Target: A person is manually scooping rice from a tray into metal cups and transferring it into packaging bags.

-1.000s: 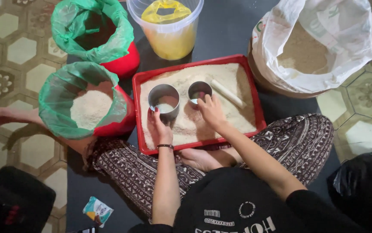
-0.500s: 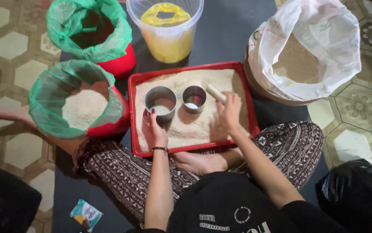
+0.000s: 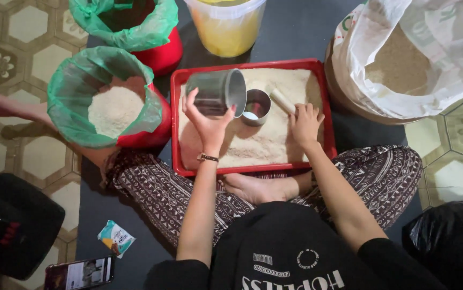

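- Head view: the left hand (image 3: 206, 121) wraps its fingers round a large shiny round metal cup (image 3: 216, 91), lifted and tipped on its side above the red rectangular plastic tray (image 3: 250, 168), mouth facing right.
- The right hand (image 3: 305, 122) lies loosely curled on the tray's pale grainy powder (image 3: 258, 140), fingertips touching a short cream-coloured cylinder (image 3: 283, 100); whether it grips it cannot be told.
- A smaller round metal cup (image 3: 256, 106) stands upright in the powder between both hands.
- A green-lined red bucket (image 3: 114, 98) holding similar powder sits just left of the tray, within reach.

A tiled floor (image 3: 6, 59) of pale hexagons with flower motifs spreads left and right; a dark mat (image 3: 296, 27) covers the middle, evenly lit.
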